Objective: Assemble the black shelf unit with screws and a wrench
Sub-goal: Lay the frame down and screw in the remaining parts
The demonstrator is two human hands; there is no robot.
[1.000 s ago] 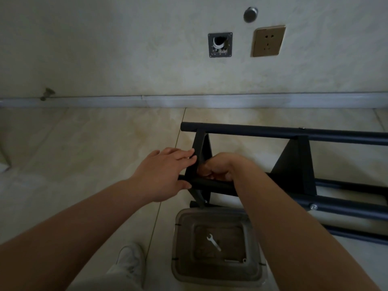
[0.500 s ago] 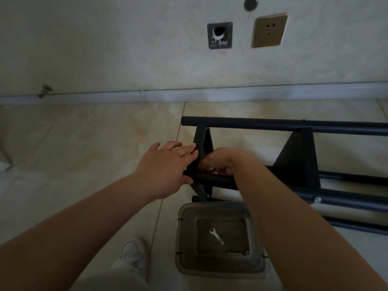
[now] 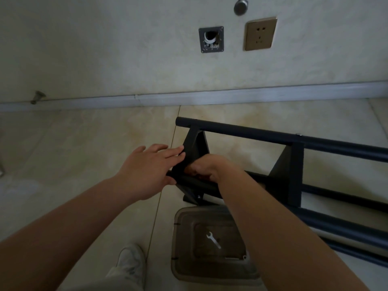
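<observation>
The black shelf unit (image 3: 294, 160) lies on its side on the tiled floor, its long tubes running off to the right. My left hand (image 3: 147, 171) presses straight fingers against the outer face of the left end panel (image 3: 194, 148), with the thumb under the near tube. My right hand (image 3: 206, 168) is curled over that near tube just inside the panel; its fingertips and whatever they pinch are hidden. A silver screw head (image 3: 198, 196) shows low on the panel. The small silver wrench (image 3: 213, 240) lies in a clear plastic box (image 3: 178, 244).
The box stands on the floor just in front of the shelf's end. My white shoe (image 3: 131, 263) is left of it. The wall with a skirting board (image 3: 210, 95), an outlet (image 3: 260, 34) and an open wall box (image 3: 211, 39) is close behind.
Both hands stay at the shelf's left end. Only the view has shifted a little.
</observation>
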